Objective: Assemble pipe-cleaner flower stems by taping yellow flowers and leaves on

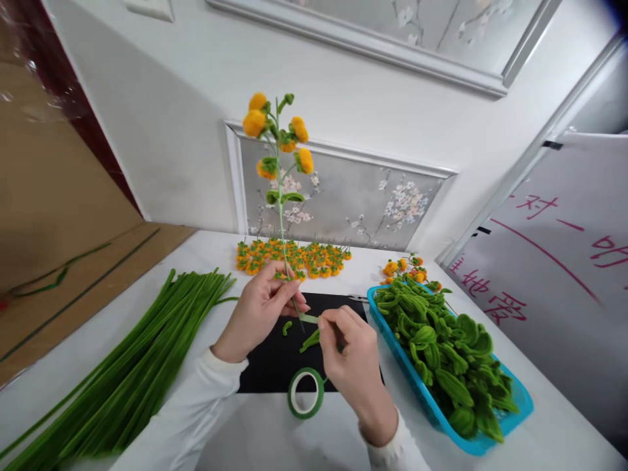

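Observation:
My left hand (262, 306) pinches the lower stem of an upright artificial flower stem (280, 196), which carries orange pom-pom blooms and small green leaves. Between the fingers of my right hand (348, 353) is the end of a pale green strip of floral tape (309, 318), stretched across to the stem's bottom. Below them a roll of green floral tape (318, 396) lies partly over the front edge of a black mat (265, 366). Small green fuzzy leaf pieces (287, 328) rest on the mat under my hands.
Long green pipe cleaners (147, 366) lie bundled at left. A blue basket (407, 386) full of green fuzzy leaves stands at right. Rows of small orange flowers (324, 260) sit behind the mat, with another orange flower stem (405, 268) and pliers (358, 298) near the basket.

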